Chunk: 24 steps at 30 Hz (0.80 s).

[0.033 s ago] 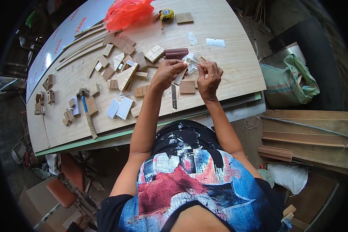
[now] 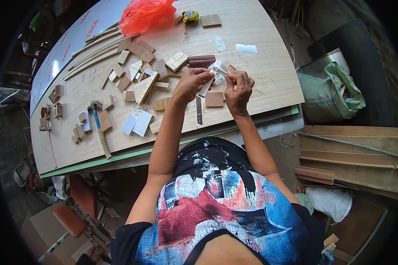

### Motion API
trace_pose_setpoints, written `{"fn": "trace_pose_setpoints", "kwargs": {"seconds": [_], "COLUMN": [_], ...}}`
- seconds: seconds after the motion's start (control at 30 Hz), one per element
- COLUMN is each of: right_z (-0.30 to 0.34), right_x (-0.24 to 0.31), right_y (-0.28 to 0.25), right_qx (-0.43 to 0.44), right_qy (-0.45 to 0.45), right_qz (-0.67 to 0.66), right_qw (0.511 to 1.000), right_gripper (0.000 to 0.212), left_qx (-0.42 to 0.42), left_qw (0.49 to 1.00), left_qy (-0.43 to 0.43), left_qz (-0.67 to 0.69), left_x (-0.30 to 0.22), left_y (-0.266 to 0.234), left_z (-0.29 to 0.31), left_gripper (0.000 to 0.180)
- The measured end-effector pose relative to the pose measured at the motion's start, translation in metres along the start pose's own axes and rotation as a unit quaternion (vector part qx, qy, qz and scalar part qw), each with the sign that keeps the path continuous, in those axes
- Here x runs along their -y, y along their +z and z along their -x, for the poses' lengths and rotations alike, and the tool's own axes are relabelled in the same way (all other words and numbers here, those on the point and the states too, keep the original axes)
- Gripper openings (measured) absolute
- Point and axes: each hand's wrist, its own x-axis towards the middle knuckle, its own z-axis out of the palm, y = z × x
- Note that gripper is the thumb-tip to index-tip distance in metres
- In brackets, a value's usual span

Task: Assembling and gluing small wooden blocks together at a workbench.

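Over the wooden tabletop, both of my hands are raised close together. My left hand is closed in a pinch, and a pale narrow strip slants down from its fingertips. My right hand is closed too, its fingertips pressed around something small and thin that they mostly hide. Between and behind the fingers lies a crumpled clear plastic bag with whitish stuff in it. A dark flat metal blade and a square wood block lie just below the hands.
Wood offcuts cover the table's middle. A hammer lies at the left front. Farther back are a red plastic bag, a yellow tape measure and dark red rolls. A green sack stands right of the table.
My right hand has shifted a hair to the left. Everything else looks the same.
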Motion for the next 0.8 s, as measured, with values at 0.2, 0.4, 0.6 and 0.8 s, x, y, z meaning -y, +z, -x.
{"fn": "trace_pose_setpoints", "kwargs": {"seconds": [0.2,0.4,0.6,0.8], "right_z": [-0.004,-0.007,-0.012,-0.005], "right_x": [-0.001,-0.015,-0.011,0.001], "right_y": [0.001,0.005,-0.001,-0.001], "right_qx": [-0.007,-0.026,-0.035,0.005], "right_qy": [-0.01,0.01,0.075,0.001], "right_qz": [0.051,0.082,0.035,0.015], "right_qw": [0.999,0.996,0.996,1.0], "right_gripper": [0.008,0.008,0.008,0.01], "left_qx": [0.031,0.046,0.034,0.017], "left_qw": [0.999,0.999,0.999,0.999], "left_qy": [-0.007,-0.012,-0.008,-0.007], "left_qz": [-0.01,-0.002,-0.038,-0.037], "left_x": [-0.001,0.002,-0.001,-0.001], "left_y": [-0.001,0.001,-0.002,-0.001], "left_z": [0.002,0.001,0.001,-0.002], "left_gripper": [0.014,0.013,0.014,0.016]}}
